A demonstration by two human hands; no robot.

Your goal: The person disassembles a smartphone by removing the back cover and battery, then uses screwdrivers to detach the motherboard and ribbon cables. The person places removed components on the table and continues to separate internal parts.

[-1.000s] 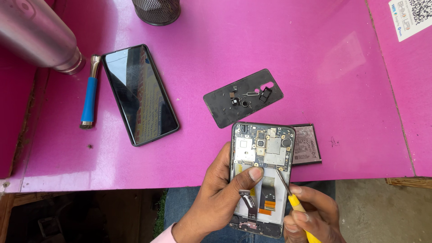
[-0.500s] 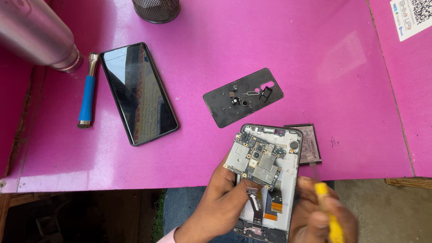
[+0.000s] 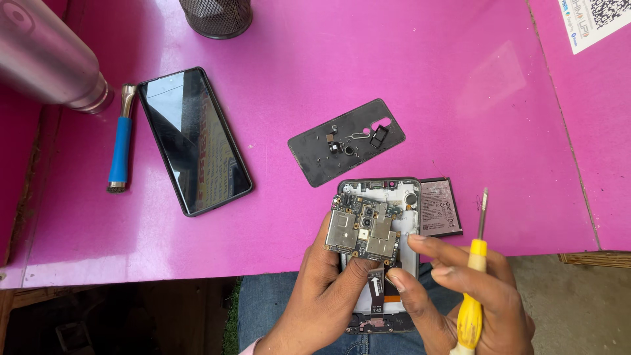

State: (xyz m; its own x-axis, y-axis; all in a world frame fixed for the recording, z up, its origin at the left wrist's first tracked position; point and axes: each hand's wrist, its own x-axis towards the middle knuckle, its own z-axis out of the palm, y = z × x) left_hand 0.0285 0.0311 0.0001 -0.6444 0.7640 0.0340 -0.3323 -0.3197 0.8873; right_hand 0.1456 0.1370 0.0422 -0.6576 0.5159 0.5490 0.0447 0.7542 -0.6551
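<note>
The left hand (image 3: 328, 289) pinches the circuit board (image 3: 363, 230) above the open phone frame (image 3: 407, 227), at 6 o'clock of the pink desk (image 3: 427, 85); the right hand (image 3: 473, 296) fingers, closed on a yellow screwdriver (image 3: 473, 296), touch its edge; the board looks light, stiff, fragile, best held by edges.

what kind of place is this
Probably a phone repair bench. On a pink table, the left hand lifts a circuit board from an opened phone; the right hand holds a yellow screwdriver; a removed back cover lies nearby.
</note>
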